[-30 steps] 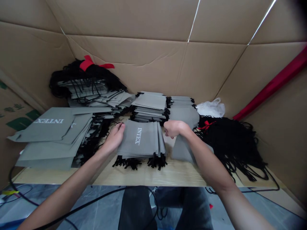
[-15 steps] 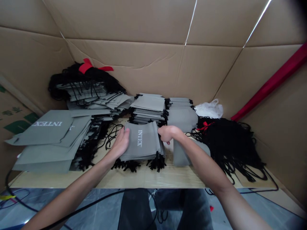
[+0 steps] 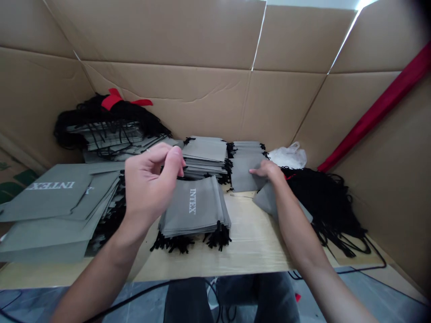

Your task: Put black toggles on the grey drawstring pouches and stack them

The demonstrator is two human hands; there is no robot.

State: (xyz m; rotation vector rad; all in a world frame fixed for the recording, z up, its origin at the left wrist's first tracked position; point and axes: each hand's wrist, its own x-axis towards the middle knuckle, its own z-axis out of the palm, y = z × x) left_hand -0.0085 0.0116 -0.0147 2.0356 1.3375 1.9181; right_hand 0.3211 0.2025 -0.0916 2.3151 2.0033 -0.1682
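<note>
My left hand (image 3: 151,179) is raised in front of the middle stacks, thumb and fingers pinched together; what they hold, if anything, is too small to tell. Below it on the table lies a stack of grey INTEX pouches (image 3: 192,211) with black cord ends at the front edge. My right hand (image 3: 266,171) reaches over the grey pouches at the right (image 3: 245,175), its index finger stretched out against the top one. Under my right forearm lies a loose grey piece (image 3: 266,199).
Large grey INTEX pouches (image 3: 50,197) lie at the left. Behind stand a black cord bundle with a red tie (image 3: 114,107) and another pouch stack (image 3: 206,149). Black cords (image 3: 323,202) and a white plastic bag (image 3: 289,155) sit at the right. Cardboard walls (image 3: 168,89) surround the table.
My left hand has left the INTEX stack and risen up and left. My right hand has moved right, from that stack to the right-hand pouches. The loose grey piece has shifted and tilted.
</note>
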